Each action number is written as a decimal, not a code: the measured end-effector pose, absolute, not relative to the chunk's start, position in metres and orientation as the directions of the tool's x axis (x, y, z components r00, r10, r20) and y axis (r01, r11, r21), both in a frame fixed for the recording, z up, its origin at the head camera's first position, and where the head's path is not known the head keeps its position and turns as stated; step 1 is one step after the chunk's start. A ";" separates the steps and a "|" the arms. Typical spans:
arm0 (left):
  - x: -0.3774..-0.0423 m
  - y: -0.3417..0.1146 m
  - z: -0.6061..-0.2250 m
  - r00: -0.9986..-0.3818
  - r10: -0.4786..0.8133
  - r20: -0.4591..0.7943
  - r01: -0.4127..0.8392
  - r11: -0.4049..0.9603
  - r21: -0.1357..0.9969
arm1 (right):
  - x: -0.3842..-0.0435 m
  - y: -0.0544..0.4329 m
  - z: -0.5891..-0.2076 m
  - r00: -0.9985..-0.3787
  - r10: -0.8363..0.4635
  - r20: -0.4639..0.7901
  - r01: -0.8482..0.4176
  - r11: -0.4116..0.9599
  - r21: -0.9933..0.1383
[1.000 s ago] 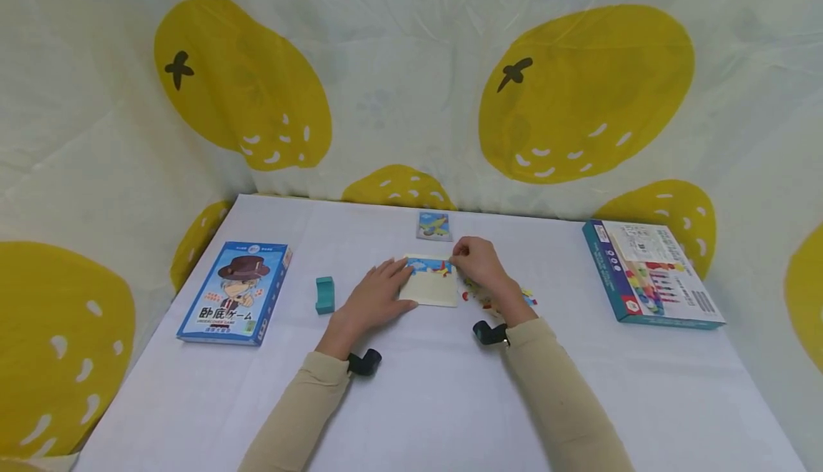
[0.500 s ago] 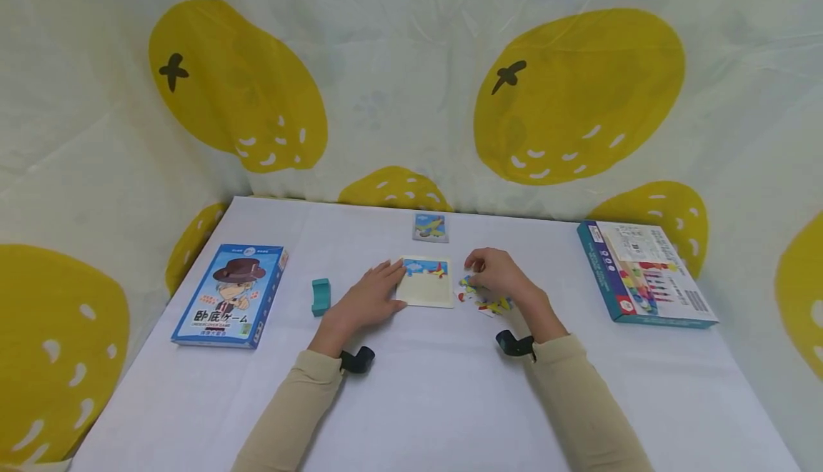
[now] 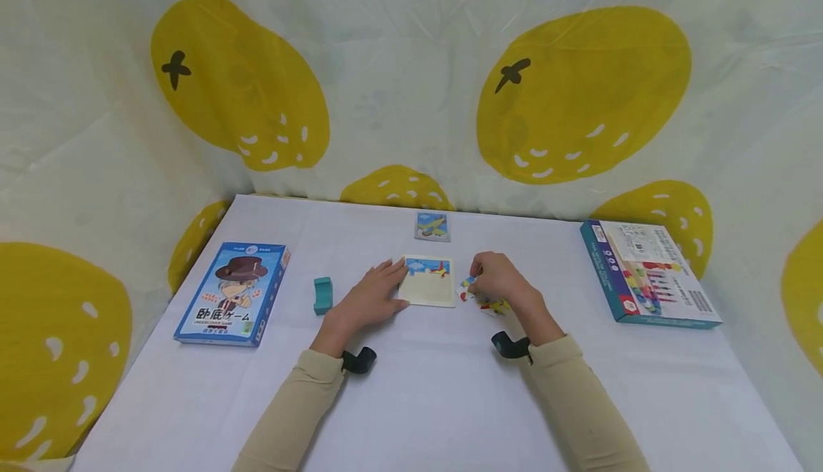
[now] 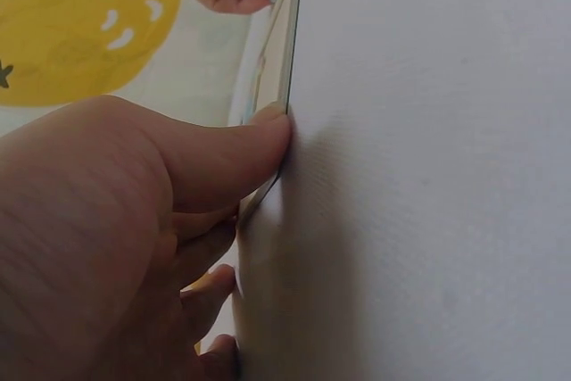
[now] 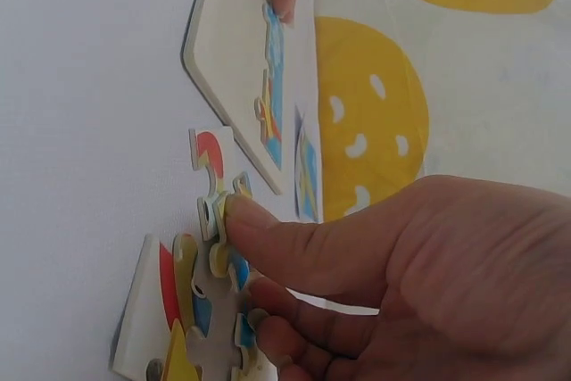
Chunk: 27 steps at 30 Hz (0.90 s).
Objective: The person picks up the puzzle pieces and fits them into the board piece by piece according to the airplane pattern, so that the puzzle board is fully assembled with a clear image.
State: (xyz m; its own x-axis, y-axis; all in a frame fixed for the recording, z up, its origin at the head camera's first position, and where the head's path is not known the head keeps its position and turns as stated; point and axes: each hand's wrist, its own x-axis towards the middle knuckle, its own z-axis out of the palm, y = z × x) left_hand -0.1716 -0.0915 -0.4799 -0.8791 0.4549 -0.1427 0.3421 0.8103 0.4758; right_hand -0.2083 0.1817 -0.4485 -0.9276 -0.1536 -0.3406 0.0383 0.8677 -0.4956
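Note:
In the head view, a pale square puzzle board (image 3: 427,294) lies mid-table with a strip of blue sky pieces (image 3: 421,265) along its far side. My left hand (image 3: 369,299) rests at its left edge, fingers mostly straight; the thumb (image 4: 241,153) presses the near corner in the left wrist view. Right of the board, my right hand (image 3: 504,278) is over a small heap of loose jigsaw pieces (image 3: 494,307). The right wrist view shows thumb and forefinger pinching a small yellow and blue jigsaw piece (image 5: 235,271); the hand partly hides it.
A small picture card (image 3: 432,226) with a plane lies behind the board. At left are a blue game box (image 3: 233,293) and a green curved block (image 3: 323,295). A teal-edged box (image 3: 652,272) lies far right. A fruit-print cloth (image 3: 398,101) hangs behind.
My right hand has gone from the board's upper right corner, back and right to the loose pieces, and now pinches one there. The left hand has stayed at the board.

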 end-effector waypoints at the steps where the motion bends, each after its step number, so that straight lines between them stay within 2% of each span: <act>1: -0.172 -0.091 -0.480 -0.880 0.454 -0.142 0.343 0.811 0.474 | -0.208 0.181 -0.448 -0.927 -0.148 -0.346 0.046 0.868 -0.495; 11: -0.173 -0.091 -0.482 -0.880 0.457 -0.133 0.348 0.809 0.473 | -0.204 0.179 -0.454 -0.933 -0.152 -0.325 0.073 0.807 -0.586; 21: -0.173 -0.092 -0.484 -0.880 0.457 -0.126 0.356 0.812 0.462 | -0.200 0.175 -0.461 -0.952 -0.217 -0.217 0.009 0.687 -0.726; 27: -0.172 -0.092 -0.483 -0.880 0.460 -0.121 0.359 0.809 0.465 | -0.201 0.164 -0.460 -0.973 -0.190 -0.135 -0.018 0.639 -0.769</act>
